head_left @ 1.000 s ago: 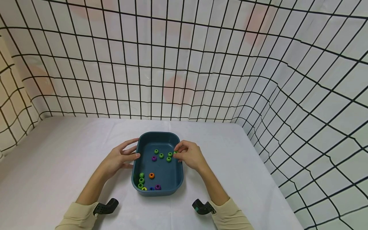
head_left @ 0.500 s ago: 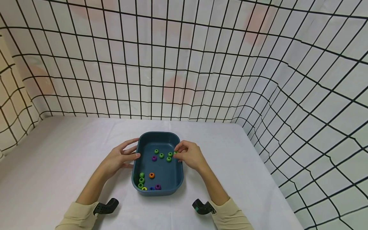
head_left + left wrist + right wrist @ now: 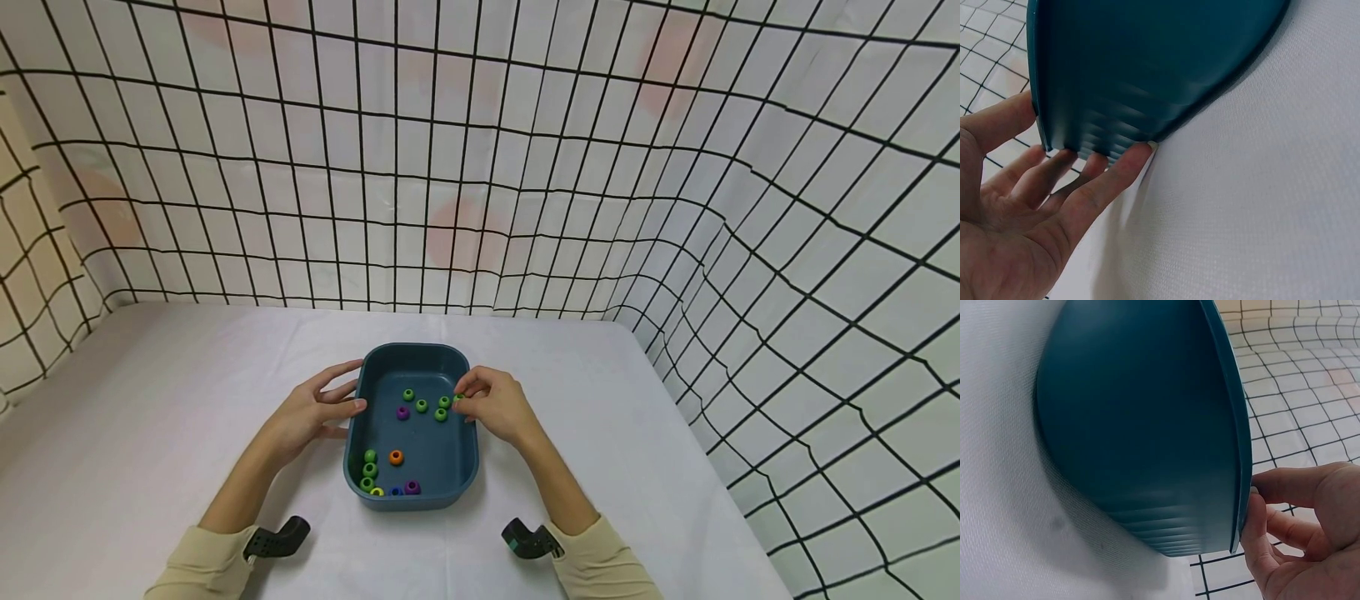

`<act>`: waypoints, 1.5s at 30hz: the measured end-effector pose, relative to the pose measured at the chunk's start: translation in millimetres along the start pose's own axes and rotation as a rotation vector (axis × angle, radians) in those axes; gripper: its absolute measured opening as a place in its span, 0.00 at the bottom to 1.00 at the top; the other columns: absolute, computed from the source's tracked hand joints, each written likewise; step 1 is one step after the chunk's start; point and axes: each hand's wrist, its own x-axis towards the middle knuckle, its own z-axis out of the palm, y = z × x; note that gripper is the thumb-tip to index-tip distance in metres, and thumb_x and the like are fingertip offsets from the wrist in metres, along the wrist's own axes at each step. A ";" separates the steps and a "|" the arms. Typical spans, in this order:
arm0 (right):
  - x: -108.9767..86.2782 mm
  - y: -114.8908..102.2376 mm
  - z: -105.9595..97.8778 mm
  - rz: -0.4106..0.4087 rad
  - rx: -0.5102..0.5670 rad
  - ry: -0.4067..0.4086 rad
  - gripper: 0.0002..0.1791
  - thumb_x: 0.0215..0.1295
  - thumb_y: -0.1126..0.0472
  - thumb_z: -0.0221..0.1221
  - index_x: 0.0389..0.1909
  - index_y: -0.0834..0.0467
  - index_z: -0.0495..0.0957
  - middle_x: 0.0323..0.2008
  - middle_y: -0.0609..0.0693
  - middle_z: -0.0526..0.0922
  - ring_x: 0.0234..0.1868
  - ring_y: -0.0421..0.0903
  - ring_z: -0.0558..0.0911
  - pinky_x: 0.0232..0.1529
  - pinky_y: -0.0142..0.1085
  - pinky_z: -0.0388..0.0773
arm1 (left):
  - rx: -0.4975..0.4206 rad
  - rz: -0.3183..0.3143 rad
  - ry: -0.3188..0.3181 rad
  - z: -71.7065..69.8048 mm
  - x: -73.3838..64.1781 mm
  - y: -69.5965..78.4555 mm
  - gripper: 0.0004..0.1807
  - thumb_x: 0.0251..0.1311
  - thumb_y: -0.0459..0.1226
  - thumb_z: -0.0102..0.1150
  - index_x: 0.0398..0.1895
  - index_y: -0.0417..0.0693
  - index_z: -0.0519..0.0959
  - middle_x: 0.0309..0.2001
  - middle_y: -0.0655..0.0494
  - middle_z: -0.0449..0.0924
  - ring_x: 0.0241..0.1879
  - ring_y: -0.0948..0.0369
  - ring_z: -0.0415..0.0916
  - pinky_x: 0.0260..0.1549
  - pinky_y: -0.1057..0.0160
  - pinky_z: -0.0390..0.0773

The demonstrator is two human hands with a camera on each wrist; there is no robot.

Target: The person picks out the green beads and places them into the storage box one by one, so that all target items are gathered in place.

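A blue-green tray (image 3: 435, 454) sits on the white cloth, holding small round beads with holes. My left hand (image 3: 303, 417) rests against its left side; the thumb (image 3: 1007, 122) touches the rim, and the loosely extended fingers reach the outer wall. At the right rim my right hand (image 3: 495, 406) pinches a green bead (image 3: 459, 398) between thumb and fingertips, partly hiding it. Close by lie several green beads (image 3: 441, 415) and a purple bead (image 3: 402, 413). An orange bead (image 3: 396, 457) lies nearer the front.
At the tray's front left, green beads (image 3: 370, 471) line the wall, with a yellow bead (image 3: 377, 492), a blue bead (image 3: 396, 492) and a purple bead (image 3: 412, 487). White cloth (image 3: 600, 400) covers the table. A black grid net (image 3: 420, 179) stands behind and at the sides.
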 end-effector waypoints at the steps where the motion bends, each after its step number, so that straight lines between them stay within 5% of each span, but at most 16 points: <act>1: 0.2 -0.1 0.0 0.001 0.000 -0.001 0.08 0.60 0.68 0.68 0.40 0.62 0.82 0.33 0.54 0.84 0.28 0.43 0.83 0.34 0.36 0.86 | 0.001 0.000 0.001 0.0 -0.1 0.0 0.41 0.67 0.37 0.64 0.80 0.57 0.56 0.78 0.41 0.56 0.71 0.38 0.66 0.51 0.42 0.83; 36: 0.7 -1.0 0.3 0.009 -0.006 -0.016 0.12 0.60 0.67 0.68 0.43 0.64 0.82 0.34 0.54 0.83 0.28 0.43 0.83 0.40 0.48 0.87 | 0.008 0.000 0.012 -1.7 -0.7 -2.4 0.41 0.67 0.38 0.64 0.80 0.58 0.56 0.78 0.41 0.56 0.71 0.38 0.65 0.51 0.43 0.83; 45: 1.4 -0.6 -5.1 0.029 0.000 0.057 0.14 0.63 0.65 0.67 0.49 0.62 0.82 0.37 0.55 0.85 0.31 0.50 0.86 0.40 0.52 0.87 | 0.001 -0.002 0.004 -0.3 -0.2 -0.2 0.41 0.67 0.37 0.64 0.80 0.58 0.57 0.78 0.41 0.56 0.71 0.39 0.67 0.51 0.43 0.83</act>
